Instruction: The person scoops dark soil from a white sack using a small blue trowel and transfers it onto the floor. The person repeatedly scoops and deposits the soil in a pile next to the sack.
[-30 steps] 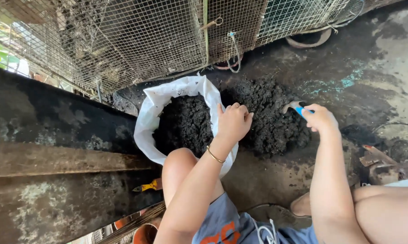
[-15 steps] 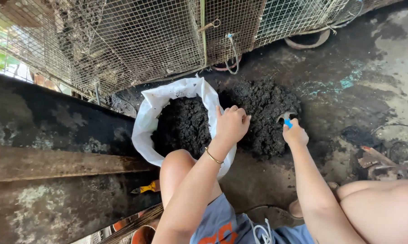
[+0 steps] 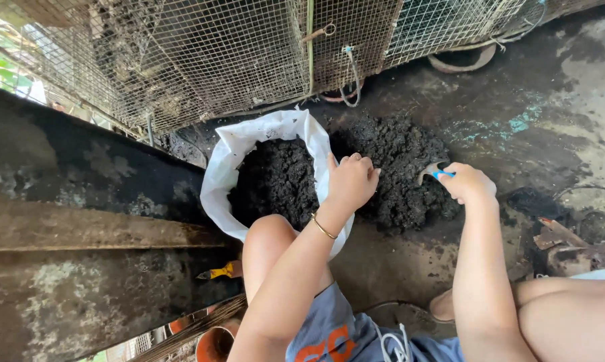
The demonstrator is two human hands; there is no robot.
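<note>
A white sack (image 3: pixel 225 171) stands open on the ground, filled with dark soil (image 3: pixel 276 181). My left hand (image 3: pixel 349 181) grips the sack's right rim and holds it open; a thin gold bangle sits on that wrist. To the right lies a heap of the same dark soil (image 3: pixel 400 167). My right hand (image 3: pixel 469 182) is closed around the blue handle of a small trowel (image 3: pixel 434 173), whose metal blade digs into the right edge of the heap. My bare knee (image 3: pixel 269 238) presses against the sack's front.
A wire mesh cage (image 3: pixel 215 60) runs along the back. A dark stained concrete wall (image 3: pixel 74 221) borders the left. A yellow-handled tool (image 3: pixel 223 271) lies by the wall. Rusty scrap (image 3: pixel 571 245) sits at the right, on wet, stained concrete ground.
My right hand with the trowel has moved left to the soil heap, then shifted slightly. My left hand has stayed on the sack's rim.
</note>
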